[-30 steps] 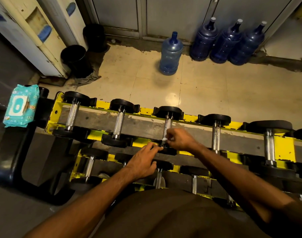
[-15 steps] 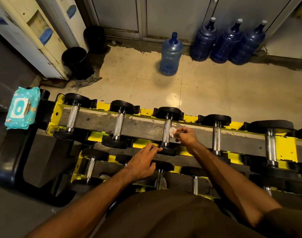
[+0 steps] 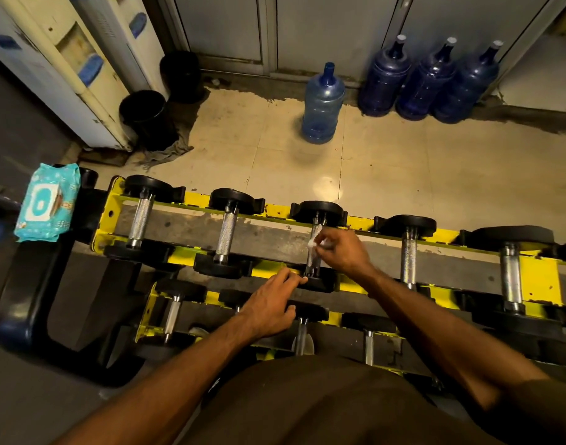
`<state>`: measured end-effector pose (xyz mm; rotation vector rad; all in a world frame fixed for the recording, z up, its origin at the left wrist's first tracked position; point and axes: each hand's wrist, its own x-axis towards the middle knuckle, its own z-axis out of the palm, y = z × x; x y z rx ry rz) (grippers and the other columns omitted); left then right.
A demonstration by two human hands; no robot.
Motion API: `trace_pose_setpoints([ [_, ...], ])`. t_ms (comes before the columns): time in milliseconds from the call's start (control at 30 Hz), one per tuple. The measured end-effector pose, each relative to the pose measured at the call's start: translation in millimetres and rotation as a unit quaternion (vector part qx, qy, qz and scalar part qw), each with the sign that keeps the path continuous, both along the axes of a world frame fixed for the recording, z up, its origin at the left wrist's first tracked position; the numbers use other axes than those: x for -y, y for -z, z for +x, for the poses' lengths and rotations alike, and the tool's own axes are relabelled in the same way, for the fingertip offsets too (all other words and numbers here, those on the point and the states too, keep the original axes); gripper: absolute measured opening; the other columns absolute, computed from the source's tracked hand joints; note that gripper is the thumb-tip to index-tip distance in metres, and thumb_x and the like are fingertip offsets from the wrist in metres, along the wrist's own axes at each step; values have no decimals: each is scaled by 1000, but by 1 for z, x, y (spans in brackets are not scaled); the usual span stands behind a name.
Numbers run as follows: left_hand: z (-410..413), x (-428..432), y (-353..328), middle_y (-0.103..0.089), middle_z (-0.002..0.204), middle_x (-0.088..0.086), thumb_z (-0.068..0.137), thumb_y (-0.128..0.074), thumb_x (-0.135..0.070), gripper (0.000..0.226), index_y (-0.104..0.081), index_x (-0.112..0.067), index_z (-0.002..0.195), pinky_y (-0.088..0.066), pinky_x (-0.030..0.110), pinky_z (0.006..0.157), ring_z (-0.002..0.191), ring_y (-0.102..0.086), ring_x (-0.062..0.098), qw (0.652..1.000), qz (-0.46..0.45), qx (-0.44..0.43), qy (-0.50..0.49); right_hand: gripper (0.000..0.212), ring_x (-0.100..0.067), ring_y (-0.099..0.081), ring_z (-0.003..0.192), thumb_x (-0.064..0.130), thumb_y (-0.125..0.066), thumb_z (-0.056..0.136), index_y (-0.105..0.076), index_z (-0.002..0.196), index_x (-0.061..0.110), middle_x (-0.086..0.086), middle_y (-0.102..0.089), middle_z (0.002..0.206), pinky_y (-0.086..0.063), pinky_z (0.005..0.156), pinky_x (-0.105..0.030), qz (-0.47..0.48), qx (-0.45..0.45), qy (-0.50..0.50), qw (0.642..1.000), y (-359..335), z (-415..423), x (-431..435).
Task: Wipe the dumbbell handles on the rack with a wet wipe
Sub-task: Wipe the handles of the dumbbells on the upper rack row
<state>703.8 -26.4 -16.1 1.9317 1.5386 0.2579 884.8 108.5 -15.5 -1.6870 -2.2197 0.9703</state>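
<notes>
We're looking straight down on the yellow rack (image 3: 537,277), and the action is on its upper tier. The third dumbbell (image 3: 320,209) from the rack's left end is the one in play. Our right hand (image 3: 342,252) comes in from the right, fingers curled, pinching a small white wet wipe (image 3: 313,243) against the dumbbell's knurled handle (image 3: 312,263). The wipe sits on the upper half of the handle, nearer the far head than the near one, and the bare metal shows below it.

Our left hand (image 3: 272,303) reaches in from below, palm down, fingers stretched out and relaxed. Its fingertips (image 3: 299,279) touch the near head (image 3: 320,284) of that same dumbbell at the front rail. It grips nothing.

Along the top tier, two dumbbells lie to the left of the one being wiped and two to the right, all crosswise between the rails. More dumbbells sit on the lower tier, partly hidden under our arms.

Just off the left end of the rack lies a turquoise pack of wipes (image 3: 47,203), resting on something black. On the tiled floor (image 3: 403,175) beyond the rack's far edge stands a pale blue water bottle (image 3: 323,104), with three darker bottles (image 3: 429,81) lined up against the wall to its right. Two black bins (image 3: 146,118) stand at the far left.
</notes>
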Motion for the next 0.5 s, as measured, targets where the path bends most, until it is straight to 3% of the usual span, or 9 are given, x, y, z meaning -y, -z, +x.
trace_pose_setpoints([
  [67, -1, -1, -1, -32, 144, -9, 91, -64, -20, 64, -37, -28, 149, -46, 30, 107, 131, -40, 9, 1000, -3, 0, -1, 17, -11, -64, 89, 38, -70, 89, -72, 102, 28, 3, -72, 107, -51, 67, -26, -9, 82, -123, 989, -4, 2, -3],
  [100, -1, -1, -2, -33, 144, -8, 91, -64, -20, 64, -38, -27, 149, -45, 30, 108, 131, -40, 9, 1000, -1, -1, 0, 19, -11, -63, 87, 39, -70, 89, -73, 104, 28, 3, -72, 107, -50, 66, -26, 5, 95, -121, 988, -6, 1, -5],
  [233, 3, -2, -3, -34, 142, -7, 91, -63, -19, 64, -38, -25, 149, -44, 26, 106, 129, -41, 9, 1000, 1, -1, 4, 17, -17, -61, 88, 27, -65, 94, -73, 109, 22, -2, -70, 106, -41, 66, -25, 118, 75, 37, 989, -13, -7, -11],
  [300, 3, -2, -3, -34, 142, -6, 91, -63, -19, 64, -37, -24, 150, -44, 26, 105, 128, -41, 9, 1000, 0, -1, 6, 19, -17, -59, 90, 27, -62, 96, -71, 111, 21, -3, -65, 107, -41, 68, -25, 141, 128, -46, 981, -11, -9, -11],
  [400, 0, -2, -3, -33, 142, -6, 91, -62, -18, 64, -37, -24, 150, -43, 24, 104, 128, -41, 9, 1000, -2, -2, 8, 23, -18, -62, 100, 31, -62, 95, -69, 115, 23, -2, -64, 113, -42, 71, -23, 89, 171, -229, 954, -13, -15, -12],
  [500, 3, -2, -3, -32, 141, -6, 92, -61, -17, 63, -37, -24, 151, -39, 20, 101, 128, -41, 9, 1000, 0, 1, 9, 24, -21, -63, 99, 28, -60, 97, -69, 117, 19, -5, -65, 111, -45, 71, -29, 141, 208, -174, 952, -26, -23, -19],
])
